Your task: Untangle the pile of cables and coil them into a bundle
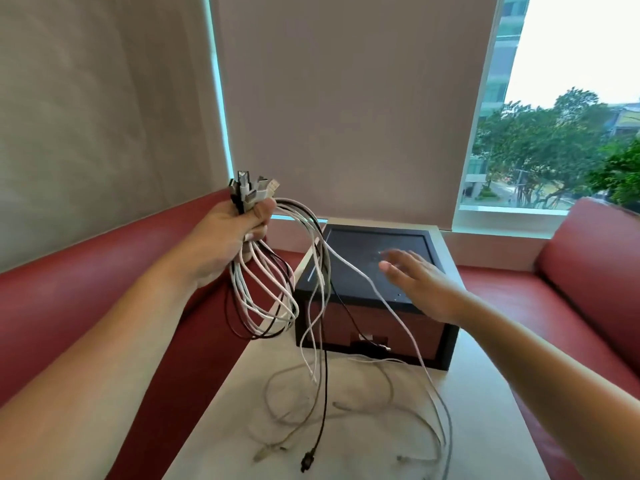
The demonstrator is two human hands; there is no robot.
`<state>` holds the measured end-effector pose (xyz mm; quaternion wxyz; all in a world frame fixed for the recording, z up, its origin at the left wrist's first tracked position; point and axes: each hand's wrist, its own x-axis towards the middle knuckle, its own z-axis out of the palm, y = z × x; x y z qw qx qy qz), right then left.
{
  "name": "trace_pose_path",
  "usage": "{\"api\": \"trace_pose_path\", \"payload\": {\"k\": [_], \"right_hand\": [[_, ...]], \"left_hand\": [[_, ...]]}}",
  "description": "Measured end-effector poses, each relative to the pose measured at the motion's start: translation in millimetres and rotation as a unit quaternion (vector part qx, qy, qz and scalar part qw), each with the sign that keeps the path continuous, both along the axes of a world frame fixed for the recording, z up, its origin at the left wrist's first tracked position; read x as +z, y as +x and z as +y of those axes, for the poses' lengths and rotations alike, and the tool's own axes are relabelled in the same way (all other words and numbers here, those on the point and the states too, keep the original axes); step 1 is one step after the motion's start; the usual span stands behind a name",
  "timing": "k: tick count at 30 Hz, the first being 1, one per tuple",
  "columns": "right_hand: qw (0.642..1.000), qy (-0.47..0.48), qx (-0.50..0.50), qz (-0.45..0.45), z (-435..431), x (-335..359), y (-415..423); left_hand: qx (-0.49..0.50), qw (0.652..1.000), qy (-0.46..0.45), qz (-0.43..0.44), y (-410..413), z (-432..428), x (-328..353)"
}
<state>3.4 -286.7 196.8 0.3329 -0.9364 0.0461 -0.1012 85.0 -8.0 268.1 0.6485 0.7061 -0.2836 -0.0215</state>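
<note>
My left hand (232, 233) is raised at the left and grips a bunch of white and black cables (266, 299), with several plug ends sticking up above the fist. Coiled loops hang below the hand. Loose strands (398, 317) trail from it down to the white table (485, 427), where their ends lie spread out. A black cable (323, 403) hangs down with its black plug just above the tabletop. My right hand (415, 282) hovers with its fingers spread over the black box, holding nothing, close to one white strand.
A black box (377, 251) with a red front stands at the far end of the table. Red sofa seats (104, 306) run along both sides. Blinds and a window lie behind.
</note>
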Motion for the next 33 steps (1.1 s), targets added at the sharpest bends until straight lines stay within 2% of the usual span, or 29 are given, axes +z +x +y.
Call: {"api": "trace_pose_path", "payload": {"k": [1,2,4,6,9,10,14,16,18,21,23,25,27,30,33], "right_hand": [[0.995,0.074,0.044,-0.056,19.3,10.7,1.3],[0.987,0.101,0.088,-0.087,37.1,19.1,2.5],[0.979,0.076,0.152,-0.111,67.3,25.6,10.5],[0.977,0.059,0.163,-0.124,84.0,27.2,22.1],[0.966,0.149,0.161,-0.139,90.5,25.7,30.0],[0.967,0.147,0.160,-0.134,88.9,26.8,28.8],[0.981,0.032,0.139,-0.131,74.8,35.8,22.5],[0.985,-0.017,0.111,-0.133,59.2,46.5,16.3],[0.982,-0.114,0.073,-0.135,34.5,55.8,7.2],[0.939,-0.330,-0.016,-0.091,-24.0,52.4,-5.9],[0.899,-0.431,-0.074,-0.007,-65.8,36.4,-11.8],[0.880,-0.460,-0.102,0.066,-92.0,15.5,-18.2],[0.883,-0.451,-0.092,0.097,-106.3,-4.2,-22.2],[0.894,-0.420,-0.093,0.129,-115.4,-23.6,-25.0],[0.889,-0.410,-0.106,0.173,-119.3,-38.2,-27.2]], "left_hand": [[-0.004,1.000,0.003,0.001,-1.8,-2.1,-0.4],[-0.013,1.000,0.005,0.000,-4.0,-4.3,-0.7],[-0.032,0.999,0.011,-0.008,-8.5,-8.7,-1.2],[-0.040,0.999,0.028,-0.024,-12.9,-10.8,-0.6],[-0.028,0.997,0.051,-0.045,-13.4,-6.5,-2.3],[-0.019,0.997,0.057,-0.052,-12.9,-4.8,-4.4],[0.029,0.997,0.065,-0.027,-8.1,-1.1,-13.7],[0.050,0.998,0.033,-0.004,0.5,3.3,-15.9],[0.093,0.996,-0.006,0.005,10.5,11.3,-13.8],[0.151,0.985,-0.084,0.020,21.6,28.5,-6.5],[0.163,0.969,-0.175,0.055,27.5,40.8,-2.7],[0.159,0.950,-0.251,0.096,32.9,47.6,-1.4],[0.150,0.938,-0.290,0.115,35.1,47.0,-0.2],[0.148,0.934,-0.305,0.109,37.0,46.4,5.4],[0.142,0.941,-0.287,0.110,38.0,49.0,4.6]]}}
